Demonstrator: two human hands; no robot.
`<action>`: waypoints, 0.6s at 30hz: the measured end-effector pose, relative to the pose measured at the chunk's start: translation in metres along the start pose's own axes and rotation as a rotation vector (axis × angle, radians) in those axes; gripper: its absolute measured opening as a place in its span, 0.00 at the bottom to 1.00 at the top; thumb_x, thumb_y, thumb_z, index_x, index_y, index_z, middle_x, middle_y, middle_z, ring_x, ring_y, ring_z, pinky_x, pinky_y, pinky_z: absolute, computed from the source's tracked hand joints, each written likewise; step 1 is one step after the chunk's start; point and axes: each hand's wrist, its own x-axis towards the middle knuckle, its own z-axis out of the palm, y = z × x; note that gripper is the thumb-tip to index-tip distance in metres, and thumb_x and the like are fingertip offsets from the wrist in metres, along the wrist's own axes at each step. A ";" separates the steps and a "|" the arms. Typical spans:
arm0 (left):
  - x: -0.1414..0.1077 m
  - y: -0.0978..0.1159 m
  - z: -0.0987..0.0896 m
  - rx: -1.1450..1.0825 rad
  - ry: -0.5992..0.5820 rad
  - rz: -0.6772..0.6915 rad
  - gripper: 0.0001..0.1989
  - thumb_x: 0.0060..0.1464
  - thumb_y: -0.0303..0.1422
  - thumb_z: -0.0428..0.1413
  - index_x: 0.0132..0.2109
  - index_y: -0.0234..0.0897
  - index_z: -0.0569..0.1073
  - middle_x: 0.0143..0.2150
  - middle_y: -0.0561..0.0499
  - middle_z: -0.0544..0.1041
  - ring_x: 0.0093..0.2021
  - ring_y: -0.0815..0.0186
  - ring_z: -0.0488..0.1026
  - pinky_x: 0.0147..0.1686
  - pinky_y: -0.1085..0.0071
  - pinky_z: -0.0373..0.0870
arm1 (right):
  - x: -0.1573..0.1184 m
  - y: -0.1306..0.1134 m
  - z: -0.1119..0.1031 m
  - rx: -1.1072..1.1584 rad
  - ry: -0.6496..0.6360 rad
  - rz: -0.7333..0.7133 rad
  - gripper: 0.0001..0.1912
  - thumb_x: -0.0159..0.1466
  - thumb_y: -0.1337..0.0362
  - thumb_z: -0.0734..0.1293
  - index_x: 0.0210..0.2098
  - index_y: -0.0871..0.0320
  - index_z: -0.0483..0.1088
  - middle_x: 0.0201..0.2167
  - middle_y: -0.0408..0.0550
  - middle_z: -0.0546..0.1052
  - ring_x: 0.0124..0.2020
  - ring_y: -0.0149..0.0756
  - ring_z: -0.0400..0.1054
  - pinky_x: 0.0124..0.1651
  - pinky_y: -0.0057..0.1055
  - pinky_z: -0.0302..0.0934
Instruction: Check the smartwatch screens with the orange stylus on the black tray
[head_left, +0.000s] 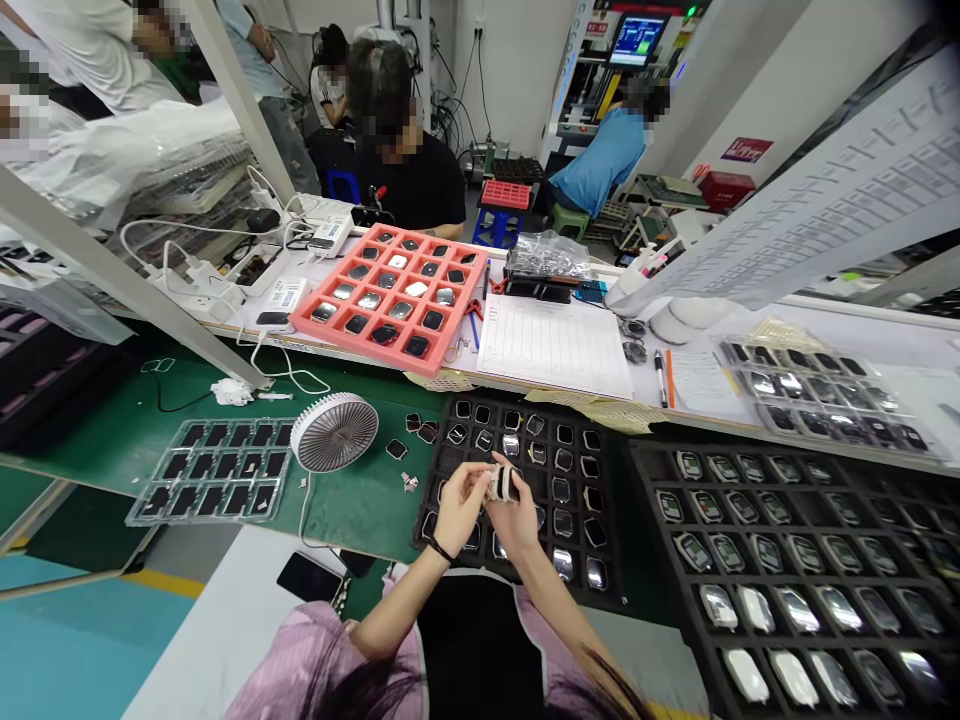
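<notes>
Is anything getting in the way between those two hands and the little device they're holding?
Nothing visible does: the left hand and right hand grip the small watch-like device directly, above the black foam tray.

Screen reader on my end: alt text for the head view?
The left hand and right hand hold a small black-and-white device above a black foam tray of rectangular cells. A larger black tray of silver devices lies right.
</notes>
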 end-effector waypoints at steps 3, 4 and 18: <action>-0.002 0.000 0.005 0.085 -0.049 0.039 0.10 0.56 0.37 0.54 0.39 0.35 0.75 0.37 0.46 0.77 0.33 0.65 0.74 0.30 0.72 0.71 | 0.000 0.001 -0.004 -0.006 0.038 0.011 0.16 0.57 0.57 0.65 0.45 0.50 0.73 0.32 0.43 0.77 0.36 0.38 0.70 0.42 0.35 0.65; -0.002 0.000 0.004 0.099 -0.053 0.043 0.10 0.56 0.36 0.54 0.40 0.35 0.76 0.37 0.45 0.77 0.33 0.65 0.74 0.30 0.72 0.72 | 0.001 0.002 -0.006 0.003 0.041 0.012 0.16 0.57 0.57 0.65 0.45 0.50 0.73 0.32 0.43 0.77 0.36 0.38 0.70 0.42 0.35 0.65; -0.003 -0.005 -0.003 0.275 0.145 0.115 0.08 0.54 0.33 0.57 0.39 0.35 0.78 0.36 0.46 0.79 0.32 0.64 0.75 0.31 0.71 0.72 | 0.001 0.001 -0.004 0.040 0.015 -0.045 0.18 0.57 0.57 0.66 0.47 0.52 0.72 0.36 0.46 0.78 0.39 0.38 0.71 0.46 0.39 0.65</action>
